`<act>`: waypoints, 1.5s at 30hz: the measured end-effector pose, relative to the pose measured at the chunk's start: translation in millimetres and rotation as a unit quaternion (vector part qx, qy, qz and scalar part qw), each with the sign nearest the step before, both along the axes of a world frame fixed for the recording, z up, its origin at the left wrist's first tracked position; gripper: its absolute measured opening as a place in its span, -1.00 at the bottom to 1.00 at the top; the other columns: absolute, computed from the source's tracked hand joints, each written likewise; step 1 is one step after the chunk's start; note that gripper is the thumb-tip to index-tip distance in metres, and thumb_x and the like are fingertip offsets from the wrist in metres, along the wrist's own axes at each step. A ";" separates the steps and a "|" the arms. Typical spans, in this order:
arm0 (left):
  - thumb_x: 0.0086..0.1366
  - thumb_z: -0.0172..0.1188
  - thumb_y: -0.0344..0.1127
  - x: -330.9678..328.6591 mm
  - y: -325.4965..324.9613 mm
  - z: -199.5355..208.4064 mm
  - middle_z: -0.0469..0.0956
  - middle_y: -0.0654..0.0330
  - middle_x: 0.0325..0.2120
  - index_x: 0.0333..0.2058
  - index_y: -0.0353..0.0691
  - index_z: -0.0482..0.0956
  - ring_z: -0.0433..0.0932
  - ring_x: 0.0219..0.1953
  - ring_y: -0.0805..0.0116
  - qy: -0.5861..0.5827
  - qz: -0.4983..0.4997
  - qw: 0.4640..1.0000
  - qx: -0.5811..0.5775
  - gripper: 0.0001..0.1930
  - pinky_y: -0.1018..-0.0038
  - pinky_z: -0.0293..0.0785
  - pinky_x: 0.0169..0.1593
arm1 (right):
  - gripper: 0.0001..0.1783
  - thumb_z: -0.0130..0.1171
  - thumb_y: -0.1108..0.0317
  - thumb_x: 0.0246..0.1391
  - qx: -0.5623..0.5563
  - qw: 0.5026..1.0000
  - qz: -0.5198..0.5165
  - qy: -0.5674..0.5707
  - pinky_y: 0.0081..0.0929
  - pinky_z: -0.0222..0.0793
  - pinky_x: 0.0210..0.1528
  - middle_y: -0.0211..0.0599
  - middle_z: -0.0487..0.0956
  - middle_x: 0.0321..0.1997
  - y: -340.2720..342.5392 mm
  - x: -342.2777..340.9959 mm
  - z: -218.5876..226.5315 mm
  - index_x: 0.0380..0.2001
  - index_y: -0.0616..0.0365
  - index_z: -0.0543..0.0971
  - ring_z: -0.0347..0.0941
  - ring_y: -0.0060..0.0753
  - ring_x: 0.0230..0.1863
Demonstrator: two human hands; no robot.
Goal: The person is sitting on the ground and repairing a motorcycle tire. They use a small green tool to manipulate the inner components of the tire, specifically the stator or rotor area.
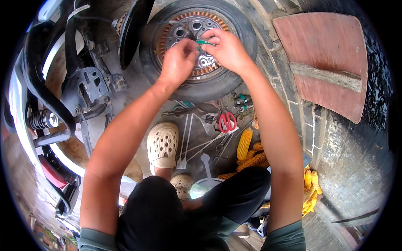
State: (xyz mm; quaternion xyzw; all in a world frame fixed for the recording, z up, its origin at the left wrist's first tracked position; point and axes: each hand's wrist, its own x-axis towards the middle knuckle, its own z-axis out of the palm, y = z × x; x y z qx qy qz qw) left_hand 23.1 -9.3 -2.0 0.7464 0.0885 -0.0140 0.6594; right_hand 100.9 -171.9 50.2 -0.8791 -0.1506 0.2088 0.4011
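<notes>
A wheel with a black tyre [151,67] lies flat on the ground ahead of me, its hub motor showing a ring of copper windings [222,26] around a metal centre plate [171,38]. Over that centre both my hands meet. Between the thumb and fingers of my right hand [228,49] is a small green piece [204,42]; its exact kind is too small to tell. My left hand [179,62] is pinched closed right beside it, and what its fingertips hold is hidden. Dark wires rise from the hub near the fingers.
Red-handled scissors [227,122], pliers [181,112], white cable ties [184,142] and a wrench [221,144] lie on the ground below the wheel. Yellow corn cobs [244,144] sit at right. A vehicle frame [90,85] stands left; a reddish board [322,54] leans at right.
</notes>
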 end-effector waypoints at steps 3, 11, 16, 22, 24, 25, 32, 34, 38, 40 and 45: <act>0.34 0.28 -0.51 -0.6 -0.9 -3.5 0.63 0.30 -0.36 -0.13 -0.33 0.61 0.54 -0.34 0.60 -0.005 0.009 1.000 -0.014 -0.86 0.58 0.52 -0.23 | -0.69 0.36 0.41 0.12 0.011 0.997 -0.017 0.077 -0.33 0.59 -0.14 -0.06 0.74 -0.19 -0.6 1.4 8.3 -0.04 0.16 0.67 0.69 -0.24 -0.24; 0.30 0.31 -0.50 -2.0 -1.3 -1.2 0.61 0.35 -0.39 -0.17 -0.31 0.62 0.50 -0.37 0.65 0.012 0.010 0.999 -0.029 -0.86 0.61 0.48 -0.25 | -0.74 0.34 0.48 0.17 -0.004 1.000 0.016 0.002 -0.51 0.43 -0.37 -0.34 0.71 -0.28 1.4 -8.1 9.1 -0.06 0.18 0.66 0.48 -0.60 -0.44; 0.26 0.30 -0.46 -1.6 -0.9 1.5 0.58 0.36 -0.43 -0.19 -0.34 0.63 0.47 -0.39 0.65 0.021 0.006 1.000 -0.009 -0.84 0.61 0.45 -0.27 | -0.74 0.37 0.40 0.10 -0.008 1.000 0.006 0.003 -0.34 0.55 -0.19 -0.19 0.73 -0.26 0.3 -8.3 12.0 -0.11 0.13 0.68 0.63 -0.31 -0.31; 0.19 0.29 -0.40 1.1 0.1 -4.7 0.63 0.10 -0.41 -0.10 -0.36 0.65 0.60 -0.37 0.33 0.010 -0.003 1.000 -0.024 -0.71 0.37 0.56 -0.20 | -0.74 0.34 0.39 0.12 -0.072 0.997 0.030 -0.009 -0.36 0.47 -0.32 -0.26 0.62 -0.42 4.5 -10.6 29.3 -0.09 0.06 0.70 0.52 -0.40 -0.43; 0.19 0.29 -0.40 2.0 -0.5 -1.3 0.63 0.10 -0.42 -0.10 -0.36 0.65 0.60 -0.37 0.31 0.006 -0.015 1.000 -0.019 -0.71 0.36 0.56 -0.20 | -0.73 0.35 0.42 0.13 -0.042 0.993 0.058 -0.093 -0.47 0.33 -0.45 -0.48 0.46 -0.61 1.9 -12.0 27.2 -0.07 0.04 0.71 0.34 -0.65 -0.53; 0.19 0.29 -0.40 2.4 0.1 0.2 0.63 0.09 -0.42 -0.11 -0.36 0.65 0.61 -0.37 0.29 0.004 -0.023 1.000 -0.013 -0.71 0.35 0.56 -0.20 | -0.73 0.36 0.39 0.12 -0.055 0.994 0.055 -0.079 -0.41 0.40 -0.39 -0.35 0.53 -0.55 -0.2 -11.6 27.3 -0.09 0.05 0.72 0.43 -0.50 -0.49; 0.18 0.31 -0.38 2.4 -0.6 6.6 0.62 0.03 -0.43 -0.24 -0.37 0.61 0.62 -0.37 0.17 0.002 -0.028 0.999 0.032 -0.79 0.29 0.55 -0.20 | -0.73 0.38 0.32 0.06 -0.068 0.997 0.023 -0.008 -0.32 0.55 -0.22 -0.12 0.72 -0.37 3.6 -5.8 30.5 -0.14 0.09 0.74 0.66 -0.23 -0.34; 0.18 0.35 -0.36 2.5 0.7 8.9 0.62 0.02 -0.44 -0.28 -0.37 0.59 0.62 -0.39 0.17 0.015 -0.042 0.998 0.046 -0.79 0.28 0.55 -0.22 | -0.73 0.38 0.34 0.07 -0.053 0.998 0.028 -0.004 -0.38 0.56 -0.20 -0.17 0.73 -0.33 1.5 -2.5 25.2 -0.13 0.12 0.73 0.67 -0.33 -0.30; 0.22 0.44 -0.36 3.4 -4.1 15.3 0.59 0.22 -0.49 -0.28 -0.31 0.60 0.51 -0.44 0.46 0.032 -0.029 0.995 0.088 -0.79 0.45 0.51 -0.29 | -0.73 0.39 0.34 0.05 -0.026 0.999 0.036 -0.005 -0.39 0.59 -0.14 -0.18 0.76 -0.27 -6.7 3.8 14.8 -0.15 0.12 0.74 0.71 -0.32 -0.21; 0.24 0.44 -0.41 1.8 -6.5 13.6 0.60 0.29 -0.50 -0.26 -0.30 0.62 0.48 -0.45 0.60 0.012 -0.007 0.997 0.082 -0.83 0.55 0.50 -0.31 | -0.73 0.40 0.32 0.01 -0.029 0.999 0.028 -0.009 -0.35 0.60 -0.11 -0.15 0.77 -0.24 -8.2 5.6 13.7 -0.18 0.09 0.75 0.73 -0.22 -0.20; 0.21 0.43 -0.33 4.2 -6.7 12.7 0.69 0.08 -0.45 -0.23 -0.34 0.67 0.63 -0.44 0.30 -0.009 0.014 0.993 0.114 -0.77 0.38 0.57 -0.28 | -0.75 0.40 0.31 0.00 -0.045 0.998 0.003 -0.034 -0.31 0.60 -0.10 -0.13 0.76 -0.22 -4.5 -0.1 19.3 -0.20 0.07 0.75 0.72 -0.18 -0.20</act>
